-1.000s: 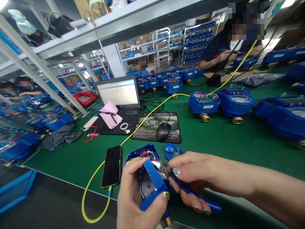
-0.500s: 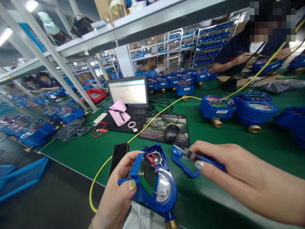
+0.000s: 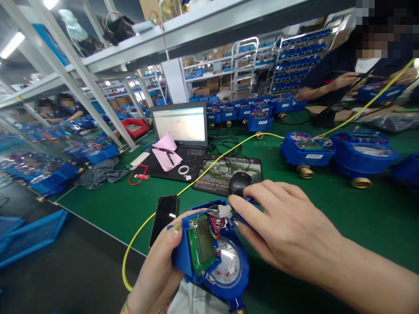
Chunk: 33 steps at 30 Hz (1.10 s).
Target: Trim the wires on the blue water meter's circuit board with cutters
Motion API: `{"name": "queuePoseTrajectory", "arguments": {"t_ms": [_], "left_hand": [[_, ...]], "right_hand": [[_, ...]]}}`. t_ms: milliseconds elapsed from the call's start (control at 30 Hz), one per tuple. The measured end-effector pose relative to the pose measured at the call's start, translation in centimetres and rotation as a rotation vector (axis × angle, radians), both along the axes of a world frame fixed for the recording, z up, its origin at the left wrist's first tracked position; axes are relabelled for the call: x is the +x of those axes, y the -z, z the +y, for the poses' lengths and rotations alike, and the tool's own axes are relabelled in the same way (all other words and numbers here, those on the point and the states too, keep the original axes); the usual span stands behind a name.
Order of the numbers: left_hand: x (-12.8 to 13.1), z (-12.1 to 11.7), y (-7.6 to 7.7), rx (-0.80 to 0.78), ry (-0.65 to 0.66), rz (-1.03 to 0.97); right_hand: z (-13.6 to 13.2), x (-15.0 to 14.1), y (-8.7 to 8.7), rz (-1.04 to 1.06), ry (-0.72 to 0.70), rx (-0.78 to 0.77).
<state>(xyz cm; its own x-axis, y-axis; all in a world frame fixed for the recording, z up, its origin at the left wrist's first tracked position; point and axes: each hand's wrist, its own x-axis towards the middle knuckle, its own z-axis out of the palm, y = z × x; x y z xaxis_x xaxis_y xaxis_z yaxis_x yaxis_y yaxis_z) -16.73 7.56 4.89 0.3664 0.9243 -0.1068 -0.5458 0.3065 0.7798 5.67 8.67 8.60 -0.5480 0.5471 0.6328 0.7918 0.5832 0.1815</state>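
My left hand [image 3: 159, 261] is wrapped round the left side of a blue water meter [image 3: 242, 279], tilted above the bench edge. In the meter, a green circuit board with a grey display [image 3: 205, 240] leans up beside the round clear dial [image 3: 228, 264]. Red and yellow wires [image 3: 215, 226] run between the board and the housing. My right hand [image 3: 284, 222] is closed on cutting pliers [image 3: 218, 211], whose jaws point left over the meter's upper compartment. Whether the jaws touch a wire, I cannot tell.
A phone [image 3: 163, 216] and a yellow cable [image 3: 137, 237] lie left of the meter. Behind are a laptop [image 3: 180, 126], a mouse [image 3: 240, 182] and more blue meters [image 3: 307, 150]. A metal shelf [image 3: 209, 37] spans overhead. A co-worker [image 3: 340, 80] sits at the far right.
My right hand has brought the pliers left, from beside the blue frame to the meter's upper compartment. The meter has turned so the display faces me more. The blue frame is now hidden.
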Motion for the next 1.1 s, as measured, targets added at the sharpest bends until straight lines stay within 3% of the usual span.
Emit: {"name": "queuePoseTrajectory", "arguments": {"t_ms": [500,800,900,1100], "left_hand": [[0.6,0.1,-1.3,0.003,0.043,0.081],[0.0,1.3,-1.9,0.067,0.197,0.128],[-0.3,1.8,-1.8,0.08,0.25,0.151],[-0.5,2.2,-2.0,0.112,0.284,0.168]], "right_hand": [[0.3,0.7,-1.6,-0.183,-0.02,-0.008],[1.0,1.6,-2.3,-0.259,-0.111,0.005],[1.4,1.8,-2.3,-0.22,-0.165,-0.141],[2.3,1.8,-2.5,-0.008,-0.253,-0.744]]}}
